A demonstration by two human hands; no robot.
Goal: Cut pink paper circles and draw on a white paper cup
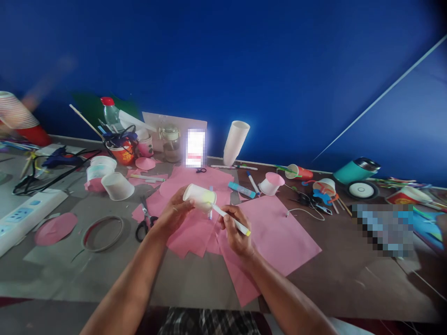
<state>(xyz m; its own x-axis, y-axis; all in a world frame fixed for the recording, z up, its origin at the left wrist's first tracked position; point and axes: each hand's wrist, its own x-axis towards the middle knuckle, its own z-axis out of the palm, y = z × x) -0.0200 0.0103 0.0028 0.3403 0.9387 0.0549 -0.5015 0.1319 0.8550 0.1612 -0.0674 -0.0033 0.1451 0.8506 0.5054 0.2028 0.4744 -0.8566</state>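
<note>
While left hand (173, 212) wraps paper cup (200, 197) on its side above pink paper (279, 237), cup looks light, thin-walled, crushable; grip best kept loose around wall. Right hand (234, 231) pinches marker (232, 220), tip touching cup just beside left grip.

No words, brands or numbers can be read anywhere: the bottle (111, 113) label, the jar (171, 143) and the cups are too blurred to make out.
</note>
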